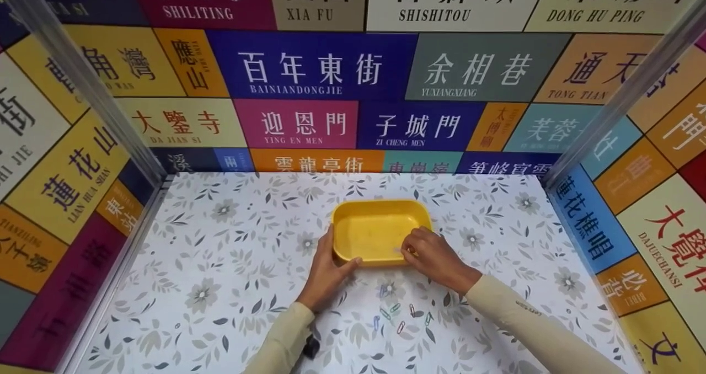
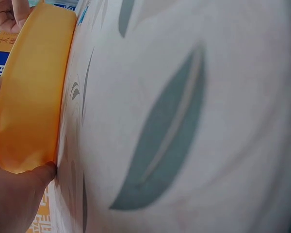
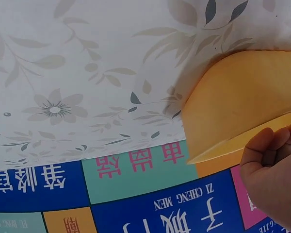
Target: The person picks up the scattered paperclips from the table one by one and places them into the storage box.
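A yellow plastic tray (image 1: 380,202) with rounded corners stands on the table. My left hand (image 1: 326,272) holds its front left corner, the thumb lying along the front wall; the left wrist view shows that thumb (image 2: 41,174) against the tray's outer side. Over the front right rim is my right hand (image 1: 433,255), its fingers curled (image 3: 276,145). A small pale thing, seemingly a paper clip (image 1: 397,249), shows at those fingertips, inside the tray; its shape is hard to make out. Several coloured paper clips (image 1: 401,327) lie scattered on the table in front of the tray.
The table has a white cloth with grey leaves and flowers (image 1: 223,211). Panels with coloured name signs (image 1: 314,68) close off the back and both sides. Clear upright edges (image 1: 135,137) mark the back corners. A small black object (image 1: 311,346) is at the left wrist.
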Demonstrator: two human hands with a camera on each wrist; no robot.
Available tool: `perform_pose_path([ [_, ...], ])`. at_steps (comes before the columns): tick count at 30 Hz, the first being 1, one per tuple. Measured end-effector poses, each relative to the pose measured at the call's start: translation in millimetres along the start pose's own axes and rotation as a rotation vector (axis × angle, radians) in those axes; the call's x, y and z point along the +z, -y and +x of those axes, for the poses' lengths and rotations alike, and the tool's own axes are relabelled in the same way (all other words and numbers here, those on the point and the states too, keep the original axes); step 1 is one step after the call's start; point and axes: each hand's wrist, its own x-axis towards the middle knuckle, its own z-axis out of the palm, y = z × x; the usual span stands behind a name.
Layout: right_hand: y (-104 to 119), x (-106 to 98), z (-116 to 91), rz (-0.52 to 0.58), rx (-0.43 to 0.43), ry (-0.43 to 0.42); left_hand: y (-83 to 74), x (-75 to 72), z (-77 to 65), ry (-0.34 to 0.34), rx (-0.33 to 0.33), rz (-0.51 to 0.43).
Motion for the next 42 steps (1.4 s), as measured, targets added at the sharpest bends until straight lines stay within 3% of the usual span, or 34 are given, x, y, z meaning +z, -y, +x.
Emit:
perform_pose_path([
  [9,7,0,14,-0.006,0.013,0.095,0.1,-0.4,0.9,-0.001,-0.009,-0.005],
  [18,9,2,30,-0.003,-0.116,0.081,2.8,-0.9,0.7,-0.008,0.031,-0.019],
  [30,16,7,44,0.048,-0.036,0.229,0.5,0.7,1.2,-0.008,-0.008,0.005],
  [42,19,14,59,0.048,-0.087,0.283,-1.5,0.0,1.4,-0.01,0.009,0.005],
])
